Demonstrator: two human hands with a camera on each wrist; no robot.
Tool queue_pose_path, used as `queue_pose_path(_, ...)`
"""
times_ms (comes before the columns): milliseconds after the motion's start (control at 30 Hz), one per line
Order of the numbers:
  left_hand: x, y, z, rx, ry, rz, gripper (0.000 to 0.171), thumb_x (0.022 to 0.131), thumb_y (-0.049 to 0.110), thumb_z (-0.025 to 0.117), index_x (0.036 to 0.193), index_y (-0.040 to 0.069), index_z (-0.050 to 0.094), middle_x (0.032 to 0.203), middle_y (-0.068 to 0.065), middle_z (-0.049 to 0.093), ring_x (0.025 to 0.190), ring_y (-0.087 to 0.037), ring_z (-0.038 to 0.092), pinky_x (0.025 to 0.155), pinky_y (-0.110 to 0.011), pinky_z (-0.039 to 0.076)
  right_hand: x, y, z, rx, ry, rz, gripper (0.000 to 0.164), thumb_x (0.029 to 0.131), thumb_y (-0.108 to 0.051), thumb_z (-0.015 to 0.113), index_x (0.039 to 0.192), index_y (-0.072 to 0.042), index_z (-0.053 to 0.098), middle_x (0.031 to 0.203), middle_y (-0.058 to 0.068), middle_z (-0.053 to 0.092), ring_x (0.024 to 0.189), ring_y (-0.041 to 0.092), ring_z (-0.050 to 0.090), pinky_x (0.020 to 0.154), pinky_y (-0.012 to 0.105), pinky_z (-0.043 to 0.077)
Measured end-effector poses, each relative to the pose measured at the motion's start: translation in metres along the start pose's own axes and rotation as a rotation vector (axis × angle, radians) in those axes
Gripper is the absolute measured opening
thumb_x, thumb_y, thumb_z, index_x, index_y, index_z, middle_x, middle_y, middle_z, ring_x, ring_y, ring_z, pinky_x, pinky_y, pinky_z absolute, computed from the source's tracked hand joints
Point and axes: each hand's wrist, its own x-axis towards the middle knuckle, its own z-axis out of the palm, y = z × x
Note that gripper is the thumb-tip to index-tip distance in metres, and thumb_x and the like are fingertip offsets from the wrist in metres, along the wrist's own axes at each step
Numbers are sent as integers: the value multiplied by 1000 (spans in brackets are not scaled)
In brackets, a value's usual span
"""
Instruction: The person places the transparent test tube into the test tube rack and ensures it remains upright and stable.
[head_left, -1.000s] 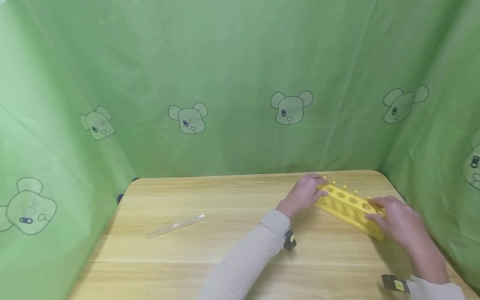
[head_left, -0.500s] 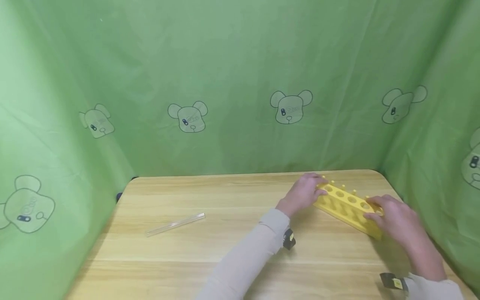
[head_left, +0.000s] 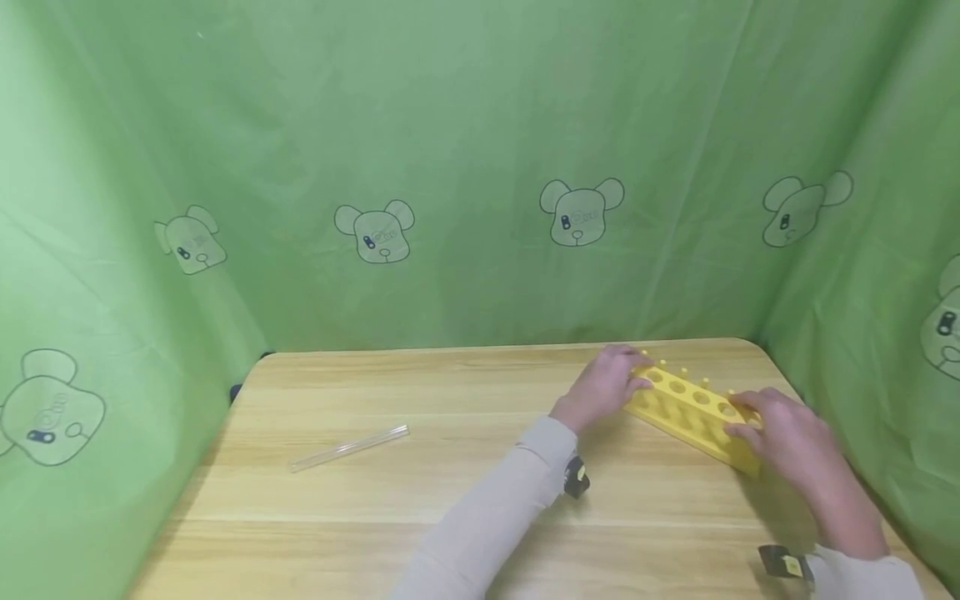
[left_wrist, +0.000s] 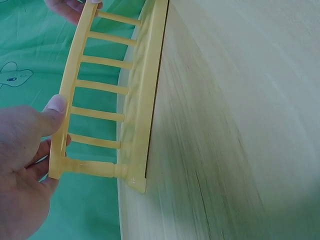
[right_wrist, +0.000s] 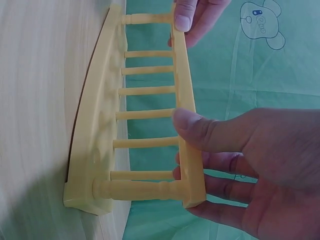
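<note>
A yellow plastic test tube rack (head_left: 690, 417) stands upright at the right of the wooden table, a row of round holes along its top and pegs along its far side. My left hand (head_left: 602, 385) grips the far left end of its top bar, thumb on the near face and fingers behind. At the other end, my right hand (head_left: 791, 437) pinches the top bar the same way. In the right wrist view the thumb lies on the rack's upper bar (right_wrist: 186, 95), with fingers curled beneath. A clear glass test tube (head_left: 349, 448) lies on the table to the left.
The wooden table (head_left: 360, 533) has a rounded back edge. Green curtains (head_left: 465, 292) with mouse-like face prints hang behind it and on both sides. Dark straps with small yellow tags sit at both wrists.
Both hands keep their hold on the rack. Everything, including the table and tube, shifts very slightly left and up in the head view; otherwise the scene looks the same.
</note>
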Motion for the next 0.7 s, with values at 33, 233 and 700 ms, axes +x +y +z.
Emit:
queue_pose_path(33, -1, -1, -1, -3, 4, -2, 40, 99, 36, 66, 134, 18, 67, 141, 3, 62, 138, -12, 49, 117, -16, 30, 1, -1, 0, 3, -2, -3, 52, 81, -18, 85, 122, 6, 64, 117, 35, 62, 98, 59, 58, 71, 72, 49)
queue_pose_path(233, -4, -7, -3, -3, 11, -11, 41, 99, 37, 66, 135, 17, 67, 140, 4, 63, 138, -13, 49, 117, -17, 30, 9, -5, 1, 16, -11, -17, 51, 80, -14, 86, 121, 8, 65, 114, 35, 63, 97, 58, 60, 75, 71, 50)
queue_pose_path(700, -10, -14, -12, 21, -25, -34, 43, 100, 41, 64, 136, 18, 65, 142, 2, 61, 138, -14, 49, 116, -19, 34, 19, -6, 6, 11, 25, -97, 48, 78, -14, 86, 118, 6, 68, 109, 33, 65, 94, 55, 63, 77, 68, 52)
